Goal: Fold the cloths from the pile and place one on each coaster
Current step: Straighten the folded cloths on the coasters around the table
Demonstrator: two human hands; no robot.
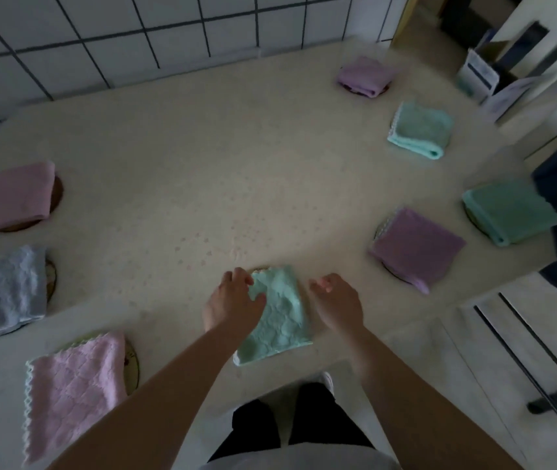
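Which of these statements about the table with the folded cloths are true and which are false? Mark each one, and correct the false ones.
1. The left hand rests on the mint cloth nearest the person. True.
2. The right hand grips a purple cloth. False: it holds nothing and hovers beside the mint cloth.
3. A coaster shows from under the pink cloth at far left. True.
4. An unfolded pile lies mid-table. False: the middle of the table holds no pile.
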